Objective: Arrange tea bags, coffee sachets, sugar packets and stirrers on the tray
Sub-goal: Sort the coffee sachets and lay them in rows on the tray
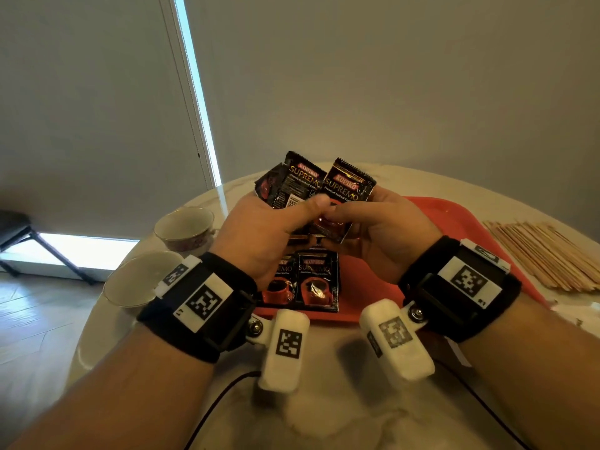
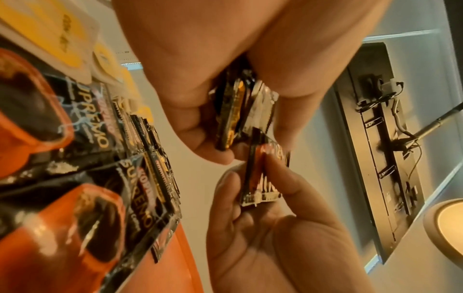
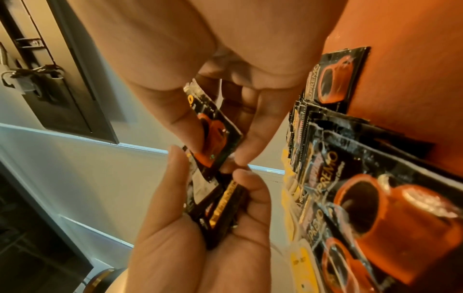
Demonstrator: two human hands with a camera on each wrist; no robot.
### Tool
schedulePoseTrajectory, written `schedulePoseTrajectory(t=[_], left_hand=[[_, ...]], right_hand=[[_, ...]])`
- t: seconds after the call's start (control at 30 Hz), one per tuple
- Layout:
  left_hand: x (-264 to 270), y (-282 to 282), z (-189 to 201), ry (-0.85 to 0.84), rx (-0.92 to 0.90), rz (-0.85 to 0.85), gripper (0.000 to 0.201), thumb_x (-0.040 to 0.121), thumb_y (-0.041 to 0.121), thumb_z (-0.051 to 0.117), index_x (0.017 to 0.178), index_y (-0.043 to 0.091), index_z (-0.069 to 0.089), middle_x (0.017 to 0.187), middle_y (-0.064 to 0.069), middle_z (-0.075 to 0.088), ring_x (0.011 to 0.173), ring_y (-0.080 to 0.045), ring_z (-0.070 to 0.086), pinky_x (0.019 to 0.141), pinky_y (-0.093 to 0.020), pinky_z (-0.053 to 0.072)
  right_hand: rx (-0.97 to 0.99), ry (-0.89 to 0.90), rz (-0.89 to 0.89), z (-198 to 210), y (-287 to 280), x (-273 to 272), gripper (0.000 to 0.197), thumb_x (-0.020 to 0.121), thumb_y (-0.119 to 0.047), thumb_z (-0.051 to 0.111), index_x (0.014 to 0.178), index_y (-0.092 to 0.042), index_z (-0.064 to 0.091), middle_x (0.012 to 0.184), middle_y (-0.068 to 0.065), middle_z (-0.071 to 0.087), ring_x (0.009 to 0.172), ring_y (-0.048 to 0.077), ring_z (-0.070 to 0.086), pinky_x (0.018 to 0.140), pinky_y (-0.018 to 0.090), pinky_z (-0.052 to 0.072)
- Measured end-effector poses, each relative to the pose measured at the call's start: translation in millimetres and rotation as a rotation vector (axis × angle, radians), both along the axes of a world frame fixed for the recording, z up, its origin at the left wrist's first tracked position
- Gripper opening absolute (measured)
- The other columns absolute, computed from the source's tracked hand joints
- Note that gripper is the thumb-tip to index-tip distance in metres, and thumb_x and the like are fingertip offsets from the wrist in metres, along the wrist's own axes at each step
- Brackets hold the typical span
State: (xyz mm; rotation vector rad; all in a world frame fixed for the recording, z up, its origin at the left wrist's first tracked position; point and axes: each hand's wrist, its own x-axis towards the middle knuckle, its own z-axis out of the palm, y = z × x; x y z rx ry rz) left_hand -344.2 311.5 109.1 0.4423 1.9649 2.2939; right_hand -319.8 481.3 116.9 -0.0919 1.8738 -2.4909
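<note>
Both hands hover over the red tray [image 1: 425,219]. My left hand [image 1: 305,209] grips a fanned stack of black coffee sachets [image 1: 292,186] between thumb and fingers. My right hand [image 1: 341,217] pinches a single coffee sachet [image 1: 349,190] by its lower part, right beside the stack. In the left wrist view that single sachet [image 2: 265,174] stands apart, just below the held stack [image 2: 235,111]. Several more coffee sachets [image 1: 305,280] lie in rows on the tray's near side. Yellow-tagged tea bags [image 2: 62,39] lie beyond them. Wooden stirrers [image 1: 545,254] are piled on the table right of the tray.
Two empty cups [image 1: 185,225] [image 1: 139,280] stand on the round marble table [image 1: 324,401] left of the tray. The tray's right half [image 1: 454,228] is bare. Cables run over the table's near edge. A dark chair [image 1: 19,232] stands at far left.
</note>
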Motion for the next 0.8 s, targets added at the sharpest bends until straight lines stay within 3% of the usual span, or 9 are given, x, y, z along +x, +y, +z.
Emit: schedulePoseTrajectory(t=[0.13, 0.3, 0.37, 0.43, 0.5, 0.6, 0.67, 0.73, 0.8], left_hand=[[-2.3, -3.5, -1.1, 0.042, -0.003, -0.069, 0.048, 0.073, 0.02, 0.082, 0.116, 0.004, 0.07, 0.106, -0.012, 0.08, 0.098, -0.029, 0.078, 0.074, -0.037, 0.06], [-7.4, -6.7, -5.8, 0.077, -0.081, -0.077, 0.048, 0.072, 0.018, 0.092, 0.115, 0.01, 0.074, 0.109, -0.018, 0.078, 0.103, -0.041, 0.075, 0.096, -0.063, 0.057], [-6.1, -5.8, -5.2, 0.068, -0.076, -0.073, 0.046, 0.07, 0.017, 0.092, 0.112, 0.009, 0.074, 0.107, -0.018, 0.078, 0.103, -0.042, 0.075, 0.096, -0.061, 0.057], [-3.8, -4.0, -3.1, 0.062, -0.057, -0.067, 0.047, 0.07, 0.015, 0.092, 0.112, 0.007, 0.073, 0.106, -0.017, 0.079, 0.102, -0.039, 0.076, 0.093, -0.057, 0.057], [-1.7, -2.8, -2.1, 0.057, -0.034, -0.067, 0.043, 0.071, 0.012, 0.085, 0.112, 0.006, 0.071, 0.105, -0.016, 0.079, 0.1, -0.036, 0.077, 0.089, -0.052, 0.061], [-1.6, -1.7, -2.3, 0.035, 0.01, -0.05, 0.03, 0.081, 0.003, 0.078, 0.111, 0.006, 0.072, 0.102, -0.015, 0.08, 0.095, -0.032, 0.078, 0.078, -0.041, 0.063], [-4.1, -1.4, -3.9, 0.002, 0.06, -0.01, 0.033, 0.086, 0.001, 0.075, 0.118, 0.002, 0.069, 0.105, -0.016, 0.079, 0.095, -0.031, 0.078, 0.076, -0.04, 0.062], [-7.0, -1.2, -5.3, -0.016, 0.089, 0.039, 0.027, 0.091, 0.001, 0.073, 0.118, 0.003, 0.07, 0.106, -0.015, 0.079, 0.095, -0.029, 0.078, 0.074, -0.037, 0.061], [-8.8, -0.7, -6.1, -0.024, 0.093, 0.068, 0.021, 0.093, 0.006, 0.073, 0.114, 0.006, 0.072, 0.104, -0.011, 0.08, 0.091, -0.024, 0.078, 0.068, -0.032, 0.059]], right_hand=[[0.012, -0.006, -0.042, 0.0, 0.3, -0.8, 0.039, 0.087, 0.001, 0.068, 0.124, 0.005, 0.06, 0.101, 0.015, 0.074, 0.084, 0.026, 0.074, 0.07, 0.039, 0.061], [-0.022, -0.004, -0.118, 6.2, 4.7, -3.5, 0.04, 0.086, -0.011, 0.073, 0.122, 0.005, 0.063, 0.116, 0.027, 0.07, 0.094, 0.038, 0.066, 0.081, 0.048, 0.054], [-0.014, -0.025, -0.126, 6.2, 6.2, -5.9, 0.047, 0.088, -0.025, 0.074, 0.123, 0.004, 0.064, 0.121, 0.028, 0.068, 0.101, 0.043, 0.065, 0.091, 0.055, 0.051], [-0.04, -0.073, -0.104, 4.9, 5.2, -6.6, 0.052, 0.089, -0.035, 0.073, 0.128, -0.001, 0.065, 0.126, 0.026, 0.067, 0.117, 0.048, 0.063, 0.104, 0.062, 0.044], [-0.066, -0.121, -0.119, 4.7, 4.1, -8.0, 0.05, 0.092, -0.037, 0.069, 0.13, -0.005, 0.065, 0.126, 0.021, 0.069, 0.123, 0.044, 0.061, 0.11, 0.062, 0.041], [-0.074, -0.152, -0.138, 5.1, 6.3, -9.7, 0.05, 0.097, -0.043, 0.062, 0.129, -0.006, 0.064, 0.121, 0.017, 0.073, 0.115, 0.039, 0.068, 0.105, 0.057, 0.048], [-0.024, -0.128, -0.091, 6.3, 8.4, -6.5, 0.047, 0.097, -0.047, 0.061, 0.125, -0.01, 0.066, 0.112, 0.012, 0.075, 0.098, 0.032, 0.074, 0.092, 0.049, 0.056], [0.074, -0.092, -0.022, 6.0, 8.6, -3.3, 0.034, 0.095, -0.031, 0.067, 0.122, -0.009, 0.067, 0.101, 0.011, 0.072, 0.081, 0.023, 0.072, 0.08, 0.04, 0.06], [0.126, -0.069, -0.001, 3.8, 6.5, -3.1, 0.028, 0.091, -0.007, 0.069, 0.118, -0.004, 0.065, 0.1, 0.013, 0.073, 0.079, 0.022, 0.073, 0.075, 0.035, 0.062]])
